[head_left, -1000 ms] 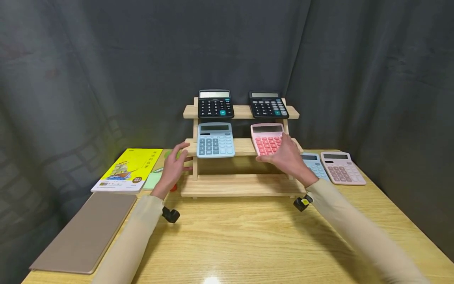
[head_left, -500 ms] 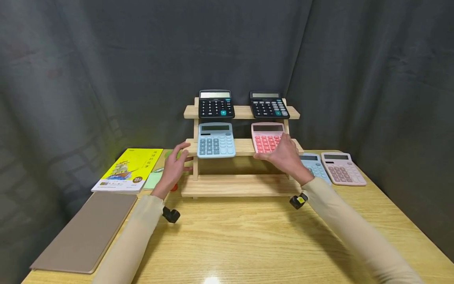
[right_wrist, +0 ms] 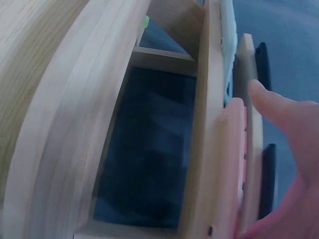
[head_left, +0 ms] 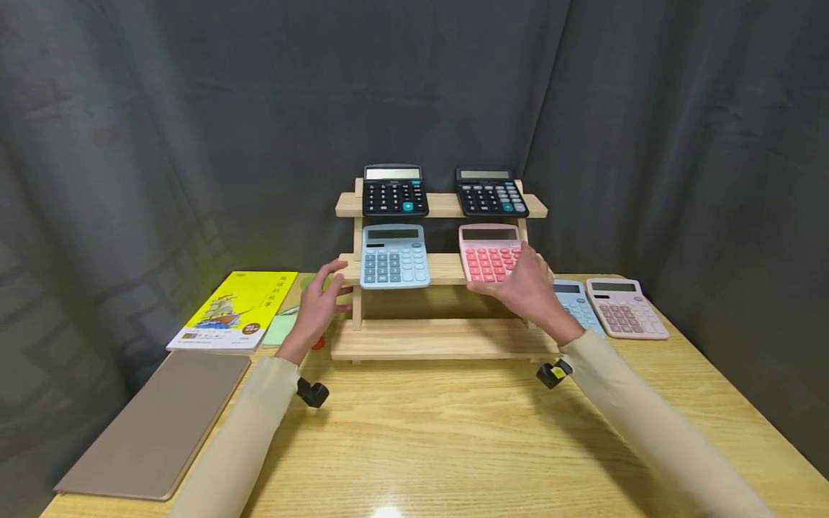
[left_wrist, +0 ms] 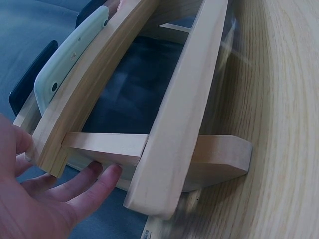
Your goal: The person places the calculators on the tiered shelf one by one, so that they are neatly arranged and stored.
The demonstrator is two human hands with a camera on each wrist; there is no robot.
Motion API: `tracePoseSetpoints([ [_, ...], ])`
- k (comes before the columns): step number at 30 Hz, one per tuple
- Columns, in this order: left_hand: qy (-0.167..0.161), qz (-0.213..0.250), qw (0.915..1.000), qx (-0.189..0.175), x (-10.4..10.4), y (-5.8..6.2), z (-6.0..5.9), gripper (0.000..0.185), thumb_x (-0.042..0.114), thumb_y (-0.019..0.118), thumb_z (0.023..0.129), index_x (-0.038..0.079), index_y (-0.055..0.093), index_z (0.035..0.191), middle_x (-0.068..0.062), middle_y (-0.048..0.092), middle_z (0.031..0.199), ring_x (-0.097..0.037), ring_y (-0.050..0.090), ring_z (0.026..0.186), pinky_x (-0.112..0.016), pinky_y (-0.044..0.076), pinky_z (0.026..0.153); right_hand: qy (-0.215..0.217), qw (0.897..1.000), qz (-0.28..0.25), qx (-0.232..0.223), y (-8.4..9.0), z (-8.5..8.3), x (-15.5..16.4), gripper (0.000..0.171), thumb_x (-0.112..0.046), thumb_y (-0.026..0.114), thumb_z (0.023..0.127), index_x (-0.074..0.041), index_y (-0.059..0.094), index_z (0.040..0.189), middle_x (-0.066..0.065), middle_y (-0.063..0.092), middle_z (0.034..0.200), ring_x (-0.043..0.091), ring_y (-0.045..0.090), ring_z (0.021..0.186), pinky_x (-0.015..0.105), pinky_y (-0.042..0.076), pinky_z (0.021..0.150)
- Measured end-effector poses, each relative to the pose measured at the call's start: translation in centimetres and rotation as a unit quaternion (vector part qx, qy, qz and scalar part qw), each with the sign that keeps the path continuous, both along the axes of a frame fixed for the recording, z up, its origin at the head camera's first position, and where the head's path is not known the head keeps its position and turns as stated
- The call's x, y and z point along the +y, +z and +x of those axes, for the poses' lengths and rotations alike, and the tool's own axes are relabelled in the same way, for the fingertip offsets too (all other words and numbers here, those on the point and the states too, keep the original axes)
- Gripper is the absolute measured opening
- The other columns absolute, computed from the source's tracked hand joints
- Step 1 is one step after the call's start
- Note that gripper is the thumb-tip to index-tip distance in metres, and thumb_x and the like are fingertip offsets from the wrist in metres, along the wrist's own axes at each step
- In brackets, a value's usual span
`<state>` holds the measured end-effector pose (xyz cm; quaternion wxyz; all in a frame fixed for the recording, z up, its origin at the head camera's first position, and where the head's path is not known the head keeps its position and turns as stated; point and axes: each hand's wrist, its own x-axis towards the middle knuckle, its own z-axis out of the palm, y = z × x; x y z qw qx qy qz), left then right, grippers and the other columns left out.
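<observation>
A pink calculator (head_left: 488, 253) leans on the middle shelf of a three-tier wooden rack (head_left: 447, 338). My right hand (head_left: 534, 288) is at its lower right corner, fingers along the right edge. In the right wrist view the straight thumb (right_wrist: 279, 107) stands out above the keys of the calculator (right_wrist: 233, 169); the other fingers are mostly hidden. My left hand (head_left: 315, 306) holds the left end of the middle shelf. Its fingers lie around that end and below it in the left wrist view. A light blue calculator (head_left: 395, 255) leans beside the pink one.
Two black calculators, one left (head_left: 394, 190) and one right (head_left: 492, 191), lean on the top shelf. Another blue calculator (head_left: 573, 302) and a pale pink one (head_left: 624, 307) lie right of the rack. A yellow book (head_left: 236, 309) and a brown notebook (head_left: 158, 424) lie at left.
My right hand shifts slightly left along the pink calculator, then a little back to the right. The left hand and the calculators look unmoved.
</observation>
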<state>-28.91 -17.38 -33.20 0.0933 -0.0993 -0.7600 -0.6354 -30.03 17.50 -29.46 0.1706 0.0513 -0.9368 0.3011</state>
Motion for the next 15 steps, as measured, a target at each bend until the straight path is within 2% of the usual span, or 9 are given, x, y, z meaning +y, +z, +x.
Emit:
tracePoseSetpoints([
  [4, -0.003, -0.001, 1.0000, -0.001, 0.0, -0.1, -0.1, 0.043, 0.015, 0.041, 0.110, -0.002, 0.040, 0.150, -0.018, 0.024, 0.163, -0.050, 0.053, 0.126, -0.062, 0.051, 0.093, -0.024, 1.000, 0.006, 0.000, 0.5, 1.7, 1.5, 0.125, -0.059, 0.082, 0.076, 0.011, 0.015, 0.155, 0.037, 0.034, 0.148, 0.053, 0.032, 0.136, 0.068, 0.031, 0.108],
  [8, 0.000, -0.010, 0.9999, -0.002, 0.0, -0.1, -0.1, 0.043, 0.015, 0.041, 0.111, -0.001, 0.039, 0.150, -0.018, 0.024, 0.163, -0.050, 0.053, 0.126, -0.058, 0.054, 0.092, -0.049, 0.999, 0.004, -0.015, 0.8, 3.2, 3.8, 0.123, -0.061, 0.076, 0.082, 0.011, 0.009, 0.156, 0.038, 0.021, 0.155, 0.054, 0.022, 0.142, 0.071, 0.025, 0.111],
  [12, 0.004, -0.010, 0.9999, -0.004, 0.0, 0.1, 0.1, 0.043, 0.015, 0.041, 0.111, -0.002, 0.039, 0.150, -0.019, 0.026, 0.162, -0.049, 0.053, 0.126, -0.059, 0.053, 0.093, -0.065, 0.998, -0.011, -0.007, 0.2, 4.4, 6.6, 0.105, -0.054, 0.066, 0.093, 0.009, 0.011, 0.157, 0.036, 0.020, 0.156, 0.053, 0.024, 0.141, 0.072, 0.026, 0.109],
  [15, 0.004, -0.009, 0.9999, -0.004, -0.1, 0.2, 0.2, 0.043, 0.015, 0.040, 0.111, -0.002, 0.039, 0.150, -0.021, 0.026, 0.161, -0.051, 0.053, 0.126, -0.059, 0.053, 0.093, -0.054, 0.998, -0.017, 0.013, -1.0, 5.0, 8.7, 0.087, -0.041, 0.060, 0.100, 0.010, 0.016, 0.155, 0.037, 0.026, 0.153, 0.054, 0.030, 0.137, 0.072, 0.031, 0.106],
])
